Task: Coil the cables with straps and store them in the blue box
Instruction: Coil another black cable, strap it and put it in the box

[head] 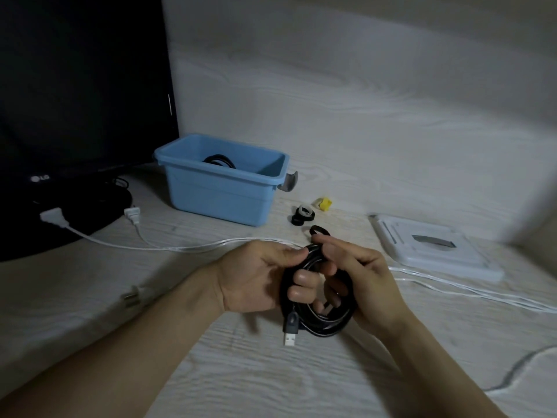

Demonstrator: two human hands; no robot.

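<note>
Left hand (256,277) fingers curled round coiled black USB cable (319,315); right hand (358,276) pinches black strap (316,232) — cinch snug (loops aligned), then light-blue plastic box (223,191).

Two hands, the left hand (256,276) and the right hand (358,276), are holding one black cable coil (316,297) at 6 o'clock. One blue box (223,188) is sitting at 11 o'clock, keeping one more black coil (218,160) inside. Three white plugs are lying at 9 o'clock. Two strap rolls (303,215) and one yellow thing (325,204) are waiting at 12 o'clock. One white lid (434,248) is resting at 2 o'clock.
</note>
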